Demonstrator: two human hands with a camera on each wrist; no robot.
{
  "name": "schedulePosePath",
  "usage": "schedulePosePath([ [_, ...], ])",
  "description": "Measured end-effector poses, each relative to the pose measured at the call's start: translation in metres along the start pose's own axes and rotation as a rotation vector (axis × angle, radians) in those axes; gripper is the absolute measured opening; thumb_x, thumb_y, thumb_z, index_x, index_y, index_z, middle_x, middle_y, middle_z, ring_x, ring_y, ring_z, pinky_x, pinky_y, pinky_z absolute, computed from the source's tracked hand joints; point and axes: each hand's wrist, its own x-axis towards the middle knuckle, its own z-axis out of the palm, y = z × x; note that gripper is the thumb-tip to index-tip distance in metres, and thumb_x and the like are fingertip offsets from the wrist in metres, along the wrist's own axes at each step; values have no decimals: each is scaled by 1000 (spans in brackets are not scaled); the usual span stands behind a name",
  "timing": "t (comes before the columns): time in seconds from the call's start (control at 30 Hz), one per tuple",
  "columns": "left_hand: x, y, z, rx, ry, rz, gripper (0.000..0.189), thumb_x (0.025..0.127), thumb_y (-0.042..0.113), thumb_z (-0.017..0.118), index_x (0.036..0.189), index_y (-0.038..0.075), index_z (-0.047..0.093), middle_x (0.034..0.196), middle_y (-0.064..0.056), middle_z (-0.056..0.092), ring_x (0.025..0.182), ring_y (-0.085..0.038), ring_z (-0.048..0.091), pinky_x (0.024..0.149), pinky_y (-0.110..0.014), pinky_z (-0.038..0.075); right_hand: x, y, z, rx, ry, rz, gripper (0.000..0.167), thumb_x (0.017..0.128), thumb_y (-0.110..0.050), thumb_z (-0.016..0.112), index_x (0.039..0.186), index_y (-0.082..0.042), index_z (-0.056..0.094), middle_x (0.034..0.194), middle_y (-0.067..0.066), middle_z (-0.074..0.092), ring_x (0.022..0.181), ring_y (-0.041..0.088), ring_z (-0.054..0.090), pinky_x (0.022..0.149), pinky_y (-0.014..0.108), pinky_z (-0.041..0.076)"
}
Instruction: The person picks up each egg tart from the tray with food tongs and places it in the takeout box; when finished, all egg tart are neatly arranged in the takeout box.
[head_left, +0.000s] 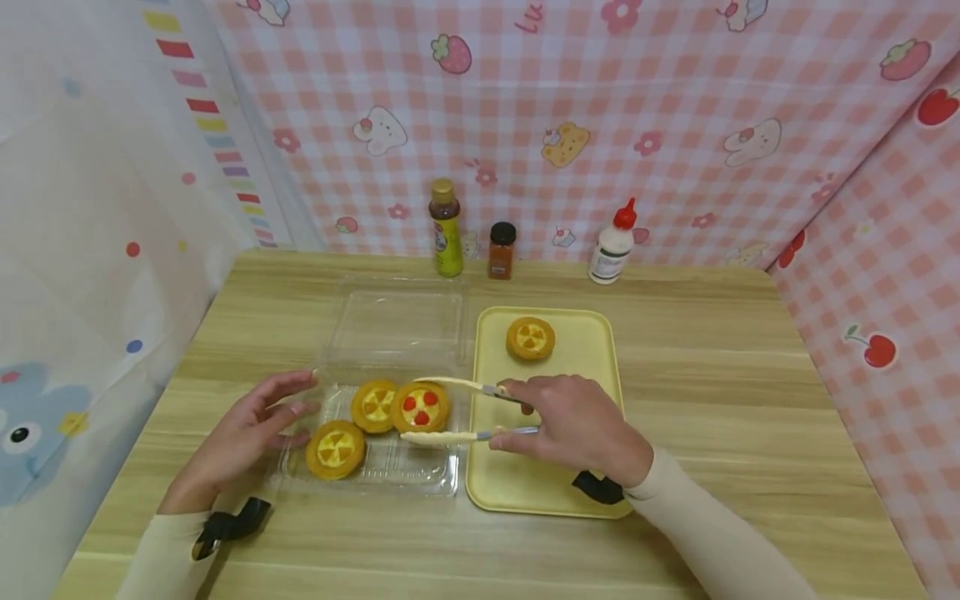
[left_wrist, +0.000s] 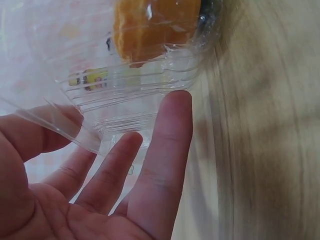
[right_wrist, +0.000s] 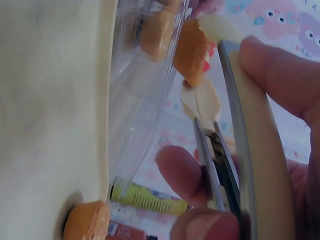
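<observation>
My right hand [head_left: 573, 425] grips a pair of tongs [head_left: 442, 437] with cream-coloured tips. Between those tips is a tart with red pieces on top [head_left: 420, 408]; in the right wrist view this tart [right_wrist: 190, 52] appears raised above the container's edge. Two yellow-topped tarts, one at the front left [head_left: 335, 450] and one behind it [head_left: 371, 406], sit in the clear plastic container [head_left: 442, 485]. At the container's left side is my left hand [head_left: 247, 437], its fingers extended. Up close, its fingertips [left_wrist: 175, 107] are at the clear wall, seemingly touching it.
Right of the container lies a yellow tray [head_left: 525, 487] bearing one yellow-topped tart [head_left: 531, 339]. The container's lid [head_left: 397, 321] lies folded back. Along the rear edge stand a green-labelled bottle [head_left: 447, 237], a small black-capped jar [head_left: 501, 252] and a red-tipped white bottle [head_left: 611, 250].
</observation>
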Motion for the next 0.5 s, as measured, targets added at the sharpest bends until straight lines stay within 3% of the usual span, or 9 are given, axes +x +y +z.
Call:
schedulePosePath([
  [0.23, 2, 1, 0, -10, -18, 14, 51, 114, 21, 50, 159, 3, 34, 160, -15, 40, 124, 3, 63, 88, -34, 65, 7, -10, 2, -29, -82, -62, 66, 86, -75, 72, 131, -27, 73, 86, -10, 73, 69, 2, 59, 57, 24, 47],
  [0.5, 2, -1, -2, -2, -26, 19, 52, 115, 19, 48, 160, 1, 32, 161, -19, 38, 125, 3, 63, 88, -34, 65, 17, -20, 1, -55, -142, -117, 65, 87, -75, 71, 132, -28, 74, 85, -10, 72, 71, 3, 62, 55, 25, 46],
])
